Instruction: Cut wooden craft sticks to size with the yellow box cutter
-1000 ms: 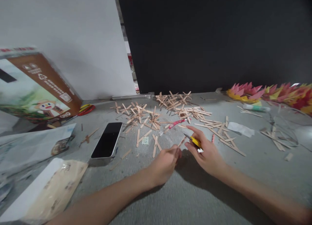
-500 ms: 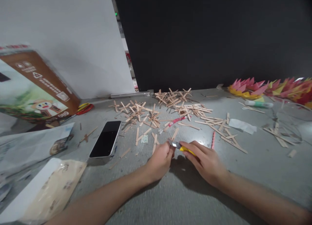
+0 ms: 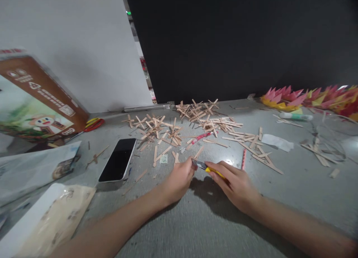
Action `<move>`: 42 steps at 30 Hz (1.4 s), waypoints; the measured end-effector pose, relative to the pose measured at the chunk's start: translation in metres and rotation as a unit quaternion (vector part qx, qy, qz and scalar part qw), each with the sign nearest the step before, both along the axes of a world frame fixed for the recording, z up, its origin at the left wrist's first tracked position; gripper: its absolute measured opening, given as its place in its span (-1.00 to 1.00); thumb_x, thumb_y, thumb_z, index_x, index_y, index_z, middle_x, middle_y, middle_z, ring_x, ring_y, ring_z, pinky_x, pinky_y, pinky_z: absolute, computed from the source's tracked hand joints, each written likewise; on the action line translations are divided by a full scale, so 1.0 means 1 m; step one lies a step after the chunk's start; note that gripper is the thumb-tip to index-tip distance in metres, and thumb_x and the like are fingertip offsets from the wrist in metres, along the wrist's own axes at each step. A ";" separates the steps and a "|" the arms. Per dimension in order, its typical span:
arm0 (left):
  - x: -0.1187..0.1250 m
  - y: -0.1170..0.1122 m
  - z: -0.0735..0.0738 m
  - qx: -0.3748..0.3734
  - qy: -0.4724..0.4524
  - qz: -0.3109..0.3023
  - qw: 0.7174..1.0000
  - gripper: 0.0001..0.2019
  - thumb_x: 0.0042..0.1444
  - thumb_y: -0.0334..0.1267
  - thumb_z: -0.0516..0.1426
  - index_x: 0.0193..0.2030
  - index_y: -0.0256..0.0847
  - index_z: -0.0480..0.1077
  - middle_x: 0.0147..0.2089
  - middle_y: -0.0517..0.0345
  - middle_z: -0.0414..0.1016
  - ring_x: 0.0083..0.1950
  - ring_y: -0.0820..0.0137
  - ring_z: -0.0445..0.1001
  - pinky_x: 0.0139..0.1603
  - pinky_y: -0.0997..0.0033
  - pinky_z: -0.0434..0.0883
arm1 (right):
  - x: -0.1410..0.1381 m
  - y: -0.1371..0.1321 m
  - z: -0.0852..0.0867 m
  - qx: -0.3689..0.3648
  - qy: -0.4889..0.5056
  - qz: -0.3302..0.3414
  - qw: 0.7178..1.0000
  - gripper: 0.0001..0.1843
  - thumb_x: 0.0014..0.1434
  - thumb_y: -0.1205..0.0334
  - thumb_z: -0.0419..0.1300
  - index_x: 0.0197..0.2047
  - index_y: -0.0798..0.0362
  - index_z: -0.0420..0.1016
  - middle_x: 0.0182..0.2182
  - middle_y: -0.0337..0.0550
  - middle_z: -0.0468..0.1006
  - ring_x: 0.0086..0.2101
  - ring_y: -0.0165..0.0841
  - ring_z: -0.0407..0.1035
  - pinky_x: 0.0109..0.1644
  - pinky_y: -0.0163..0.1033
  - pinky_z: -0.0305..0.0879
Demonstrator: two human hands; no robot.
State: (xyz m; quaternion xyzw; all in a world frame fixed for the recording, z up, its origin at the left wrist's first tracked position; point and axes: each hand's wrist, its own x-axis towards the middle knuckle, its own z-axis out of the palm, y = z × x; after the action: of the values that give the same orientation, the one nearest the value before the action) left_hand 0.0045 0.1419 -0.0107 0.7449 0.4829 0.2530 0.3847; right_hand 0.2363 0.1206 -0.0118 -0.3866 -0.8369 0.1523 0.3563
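Observation:
My right hand [image 3: 235, 181] is wrapped round a yellow utility knife [image 3: 214, 171], its metal blade end pointing left. The blade meets the fingertips of my left hand [image 3: 180, 179], which is closed in a pinch. What those fingers hold is hidden. Just beyond them a wooden craft stick [image 3: 199, 152] shows; whether it is held or lies on the table, I cannot tell. Crossed craft sticks [image 3: 155, 127] lie in heaps past my hands, with a red-and-clear strip [image 3: 203, 137] among them. A red patterned stick [image 3: 243, 159] lies right of the knife.
A phone [image 3: 118, 160] lies left on the grey table [image 3: 167, 235], near a plastic packet [image 3: 60, 217] and a printed box [image 3: 41, 97]. At the right are a paper scrap [image 3: 278, 142], a glue stick [image 3: 296, 116] and pink-and-yellow folded paper [image 3: 282, 98]. A black panel [image 3: 240, 41] stands behind.
My left hand has shifted slightly left, and the knife blade stays at its fingertips. My right hand keeps its grip on the knife. The whole view has shifted a little.

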 end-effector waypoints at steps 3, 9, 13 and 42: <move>0.000 -0.001 -0.001 0.009 0.004 -0.007 1.000 -0.72 0.49 -0.13 -0.18 -0.14 -0.16 0.25 -0.32 0.19 0.44 -0.29 0.36 0.43 -0.21 0.37 0.31 | 0.001 -0.001 -0.001 -0.002 0.001 0.001 1.000 -0.66 0.50 0.24 0.07 0.27 -0.03 0.42 -0.20 -0.14 0.56 -0.28 -0.39 0.51 -0.15 -0.30 0.43; 0.000 -0.002 -0.002 0.003 0.015 0.008 1.000 -0.65 0.50 -0.06 -0.20 -0.14 -0.16 0.27 -0.30 0.15 0.47 -0.31 0.35 0.44 -0.23 0.37 0.32 | 0.001 0.000 -0.004 -0.009 0.000 0.000 1.000 -0.66 0.49 0.25 0.07 0.28 -0.05 0.40 -0.18 -0.13 0.57 -0.27 -0.38 0.50 -0.13 -0.29 0.42; 0.001 -0.002 -0.004 -0.004 0.029 0.011 1.000 -0.66 0.50 -0.07 -0.19 -0.11 -0.17 0.30 -0.29 0.13 0.49 -0.29 0.34 0.46 -0.20 0.36 0.34 | 0.001 -0.001 -0.004 -0.003 0.017 -0.002 1.000 -0.67 0.48 0.27 0.09 0.25 -0.04 0.43 -0.21 -0.14 0.56 -0.32 -0.40 0.47 -0.19 -0.31 0.41; 0.000 -0.005 -0.011 0.070 0.120 0.005 0.990 -0.77 0.40 -0.31 -0.14 -0.02 -0.19 0.31 -0.24 0.08 0.49 -0.28 0.31 0.45 -0.17 0.35 0.38 | -0.010 0.000 -0.007 -0.051 0.064 -0.031 0.996 -0.70 0.47 0.14 0.10 0.15 -0.03 0.55 -0.21 -0.13 0.65 -0.33 -0.38 0.54 -0.22 -0.30 0.44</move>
State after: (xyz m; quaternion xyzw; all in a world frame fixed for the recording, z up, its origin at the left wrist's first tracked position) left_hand 0.0046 0.1366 -0.0214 0.7926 0.5106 0.1968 0.2690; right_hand 0.2264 0.1205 -0.0186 -0.4194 -0.7911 0.2085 0.3935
